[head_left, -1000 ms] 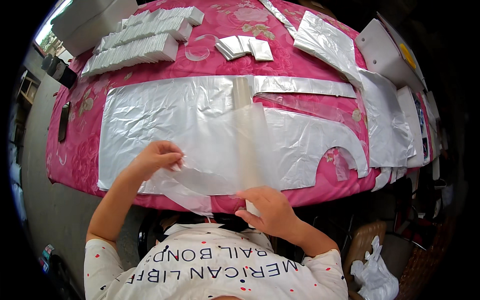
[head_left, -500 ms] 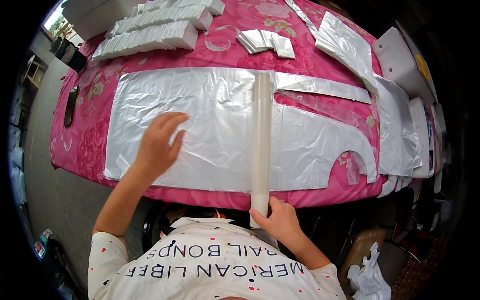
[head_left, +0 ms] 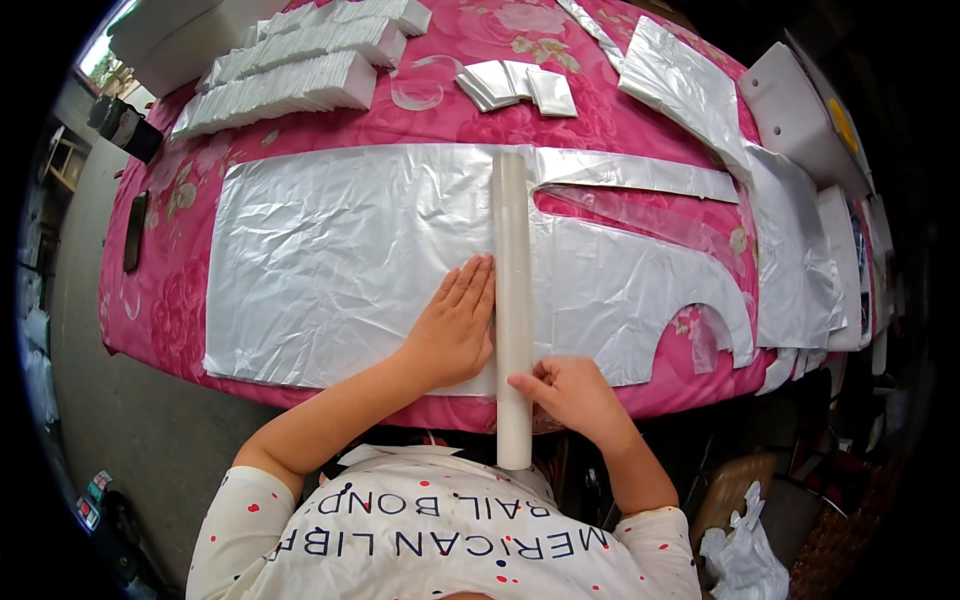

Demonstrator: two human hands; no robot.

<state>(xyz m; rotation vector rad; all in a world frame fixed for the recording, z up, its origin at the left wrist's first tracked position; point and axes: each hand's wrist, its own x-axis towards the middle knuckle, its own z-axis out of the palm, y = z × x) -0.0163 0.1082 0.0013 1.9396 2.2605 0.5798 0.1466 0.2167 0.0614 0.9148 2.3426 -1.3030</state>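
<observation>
A long, pale, glossy tube [head_left: 514, 260] lies across a silver plastic sheet [head_left: 300, 260], its near end jutting past the table edge towards me. Flat on the sheet, fingers together and pointing away, my left hand [head_left: 455, 325] rests close along the tube's left side. My right hand [head_left: 575, 395] is at the tube's right side near the table edge. Its fingers are curled and slightly blurred, and the thumb tip touches the tube. Whether those fingers pinch anything is hidden. Right of the tube, the silver sheet has a curved cut-out and a long strip along its far side.
Stacks of white folded pieces [head_left: 280, 95] stand at the far left, and several small silver packets [head_left: 520, 85] lie at the back. More silver sheeting [head_left: 685, 95] and white boxes [head_left: 805, 115] are on the right. A phone [head_left: 136, 232] and black cup [head_left: 125, 128] are left.
My left hand has come down from the air onto the sheet beside the tube. My right hand has left the tube's near end and moved farther along its right side.
</observation>
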